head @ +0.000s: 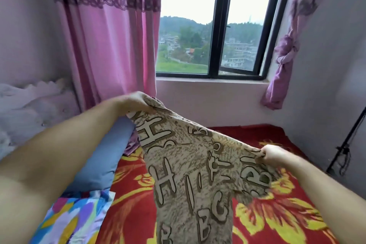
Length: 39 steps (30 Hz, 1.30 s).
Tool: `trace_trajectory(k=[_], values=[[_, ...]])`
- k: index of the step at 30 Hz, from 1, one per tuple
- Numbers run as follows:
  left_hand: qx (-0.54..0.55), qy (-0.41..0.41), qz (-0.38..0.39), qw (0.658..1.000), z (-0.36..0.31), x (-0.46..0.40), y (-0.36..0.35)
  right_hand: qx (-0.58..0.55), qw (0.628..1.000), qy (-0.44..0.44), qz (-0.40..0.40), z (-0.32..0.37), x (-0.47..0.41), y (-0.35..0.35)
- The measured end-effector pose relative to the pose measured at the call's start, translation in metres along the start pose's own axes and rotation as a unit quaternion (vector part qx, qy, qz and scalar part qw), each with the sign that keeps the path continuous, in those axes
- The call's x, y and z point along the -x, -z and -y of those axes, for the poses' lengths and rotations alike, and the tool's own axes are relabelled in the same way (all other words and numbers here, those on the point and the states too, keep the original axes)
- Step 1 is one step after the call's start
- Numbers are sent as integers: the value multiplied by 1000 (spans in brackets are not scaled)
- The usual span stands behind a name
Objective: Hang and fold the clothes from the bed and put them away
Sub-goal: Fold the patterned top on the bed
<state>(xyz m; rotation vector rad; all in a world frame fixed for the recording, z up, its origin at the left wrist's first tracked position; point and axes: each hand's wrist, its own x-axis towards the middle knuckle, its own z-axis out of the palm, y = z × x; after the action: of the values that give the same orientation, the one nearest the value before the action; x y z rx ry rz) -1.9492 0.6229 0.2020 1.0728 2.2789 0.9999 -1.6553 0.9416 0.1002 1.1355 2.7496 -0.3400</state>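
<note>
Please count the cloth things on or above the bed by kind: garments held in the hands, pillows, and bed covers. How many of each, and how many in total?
Letter-print garment, held up by the left hand and the right hand: 1
Pillows: 2, a blue pillow and a multicoloured pillow
Red floral bed cover: 1
Total: 4

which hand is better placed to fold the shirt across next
Probably the left hand: it grips the beige letter-printed shirt at its raised upper edge, free to swing across. The right hand pinches the lower edge, nearer the red flowered bedspread.
</note>
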Motion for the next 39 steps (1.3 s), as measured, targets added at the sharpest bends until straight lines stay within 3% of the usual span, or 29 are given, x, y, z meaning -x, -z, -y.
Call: trace_trajectory(k=[2, 5, 8, 10, 12, 15, 20, 22, 25, 29, 31, 35, 39], values=[[20, -16, -162, 986, -5, -16, -6, -8, 996, -8, -94, 21, -27, -7], [-68, -18, -376, 924, -12, -27, 0, -54, 980, 7, -191, 47, -58, 6], [-99, -84, -464, 876, -26, -14, 14, -63, 958, 46, -275, 51, -68, 34], [-121, -152, -478, 856, -37, 4, 12, -99, 945, 73, -303, 44, -69, 45], [-140, -202, -465, 850, -39, 26, -3, -128, 935, 106, -314, 31, -64, 47], [-189, -294, -403, 846, -15, 61, -61, -161, 941, 134, -265, -4, -62, 17], [-299, -328, -283, 851, 90, 104, -229, -157, 966, 123, -167, -59, -70, -113], [-329, -300, -218, 868, 142, 125, -305, -201, 972, 94, -83, -85, -71, -180], [-361, -221, -99, 901, 216, 158, -429, -118, 984, 124, 52, -138, -74, -288], [-391, -55, 96, 914, 280, 227, -563, 170, 951, 139, 217, -217, -52, -410], [-375, 7, 119, 919, 286, 249, -590, 182, 947, 137, 226, -238, -39, -436], [-371, 1, 99, 923, 263, 225, -621, 30, 989, 117, 82, -238, -46, -447], [-366, -37, 76, 927, 229, 138, -649, -163, 981, -34, 101, -207, -87, -447]])
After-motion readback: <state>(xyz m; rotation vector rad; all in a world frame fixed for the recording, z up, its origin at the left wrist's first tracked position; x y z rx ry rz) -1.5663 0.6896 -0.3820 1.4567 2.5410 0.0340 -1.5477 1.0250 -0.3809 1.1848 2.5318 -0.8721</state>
